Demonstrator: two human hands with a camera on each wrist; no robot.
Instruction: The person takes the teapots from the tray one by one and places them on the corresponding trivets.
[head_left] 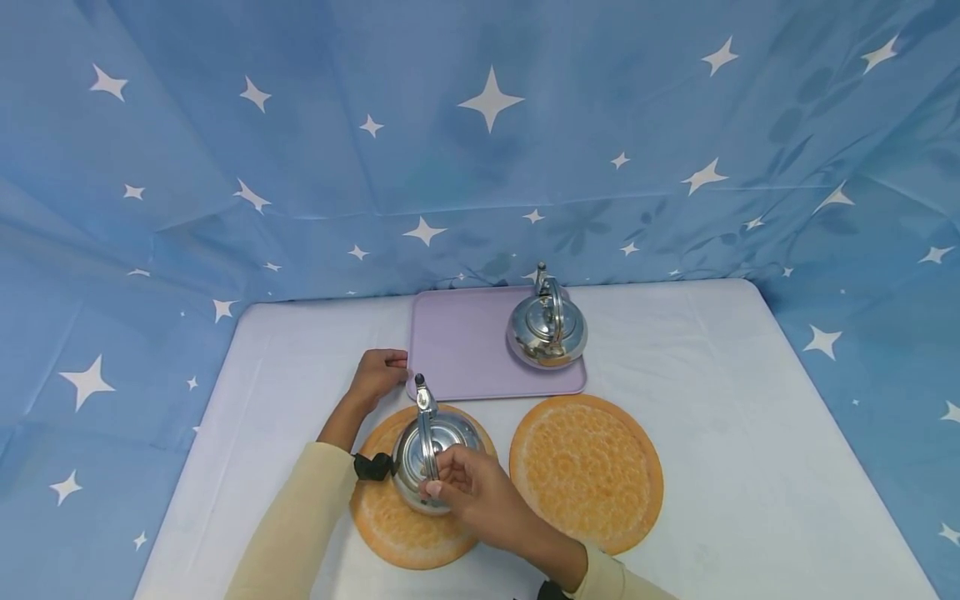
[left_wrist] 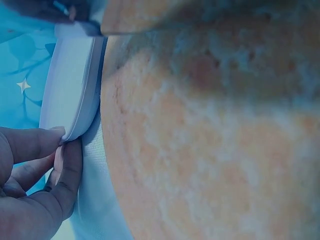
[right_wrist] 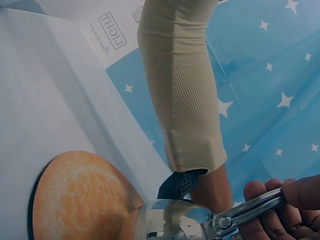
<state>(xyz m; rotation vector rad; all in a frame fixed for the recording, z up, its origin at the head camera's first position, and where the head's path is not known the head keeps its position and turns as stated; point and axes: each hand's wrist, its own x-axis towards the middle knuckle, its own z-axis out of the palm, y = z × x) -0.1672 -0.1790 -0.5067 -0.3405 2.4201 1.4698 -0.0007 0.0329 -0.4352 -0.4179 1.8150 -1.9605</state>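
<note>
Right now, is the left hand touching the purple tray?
Touching. The left wrist view shows the left hand pinching the purple tray by its corner, fingertips pressed against the rim; the head view agrees.

"LIGHT" on a white sheet (right_wrist: pixel 107 37) behind the sleeve

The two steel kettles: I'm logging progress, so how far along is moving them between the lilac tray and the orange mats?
Looks done: nothing fully. In hand: the right hand has its grip on the handle of one shiny steel kettle, over the left orange round mat; the left hand pinches the lilac rectangular tray's corner. Left: the second steel kettle sits on the tray, and the right orange mat is bare.
</note>
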